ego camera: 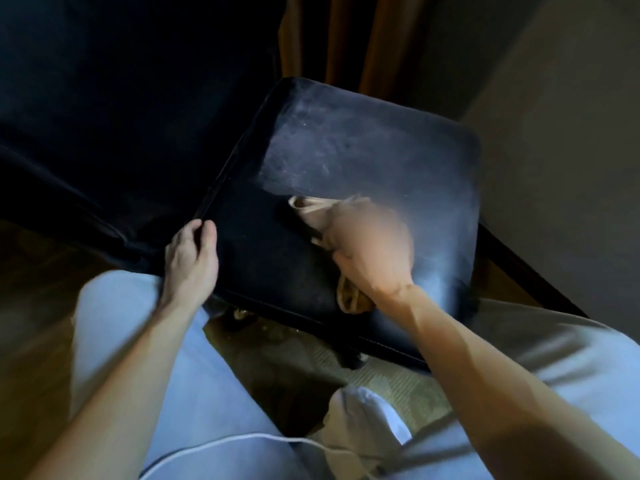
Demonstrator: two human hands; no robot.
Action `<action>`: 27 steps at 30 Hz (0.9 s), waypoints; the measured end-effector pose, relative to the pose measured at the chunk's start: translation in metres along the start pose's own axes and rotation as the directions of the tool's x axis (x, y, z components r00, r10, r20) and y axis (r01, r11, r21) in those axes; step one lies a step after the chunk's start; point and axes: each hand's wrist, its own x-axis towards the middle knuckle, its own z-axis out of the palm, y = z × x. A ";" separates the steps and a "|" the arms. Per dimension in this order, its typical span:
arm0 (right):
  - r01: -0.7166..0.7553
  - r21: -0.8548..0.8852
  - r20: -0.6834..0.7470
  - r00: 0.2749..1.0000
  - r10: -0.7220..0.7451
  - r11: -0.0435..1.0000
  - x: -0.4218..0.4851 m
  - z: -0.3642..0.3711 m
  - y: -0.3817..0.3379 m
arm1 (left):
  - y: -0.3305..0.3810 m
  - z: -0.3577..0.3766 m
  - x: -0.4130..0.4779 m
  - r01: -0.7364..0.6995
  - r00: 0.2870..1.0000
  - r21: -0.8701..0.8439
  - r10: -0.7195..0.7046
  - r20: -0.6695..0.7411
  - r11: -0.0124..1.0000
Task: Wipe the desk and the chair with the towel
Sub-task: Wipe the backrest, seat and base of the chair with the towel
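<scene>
Room: dim, with a brown curtain (346,36) at the back, a pale wall (571,98) on the right and a woven mat floor (374,379) below.
Chair (363,150): its dark padded seat fills the middle of the view, turned at an angle to the camera. The far right part catches the light and shows faint pale smears. The near left part lies in shadow.
Dark mass at left: a large unlit shape sits just beside the seat's left edge. What it is cannot be told.
Towel (311,209): beige and bunched, it lies on the seat near its middle. One end sticks out ahead of the right hand, and another fold shows under the wrist, near the seat's front edge.
Right hand (374,247): blurred, pressed down on the towel. The fingers are wrapped round the bunched cloth, though the blur hides each one.
Left hand (190,258): on the seat's left edge, near the front corner. The fingers are together and curled over the piped rim, and the thumb lies on top of the seat.
Legs: in pale blue trousers (114,323), one knee on either side of the seat's front edge.
Cord (214,445): thin and white, it runs across the lap at the bottom of the view.
</scene>
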 end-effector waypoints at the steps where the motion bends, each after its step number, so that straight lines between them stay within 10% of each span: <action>1: -0.036 0.003 -0.012 0.999 0.036 0.999 -0.015 -0.002 0.017 | 0.001 0.000 0.000 0.009 1.000 0.008 -0.009 -0.002 1.000; 10: -0.301 0.253 -0.103 0.937 0.335 0.919 -0.099 -0.001 0.111 | 0.022 0.012 -0.012 0.031 0.998 0.145 -0.023 -0.053 0.989; 19: -0.566 0.664 0.141 0.736 0.662 0.488 -0.140 0.023 0.155 | 0.038 0.030 0.011 -0.161 0.986 0.318 0.169 0.002 0.934; 23: -0.470 0.659 -0.014 0.773 0.635 0.587 -0.117 0.008 0.141 | 0.033 0.029 0.018 -0.150 0.986 0.348 0.167 -0.019 0.925; 27: -0.156 0.534 -0.128 0.956 0.262 0.831 -0.051 -0.015 0.091 | 0.031 0.029 0.020 -0.142 0.984 0.335 0.170 -0.057 0.932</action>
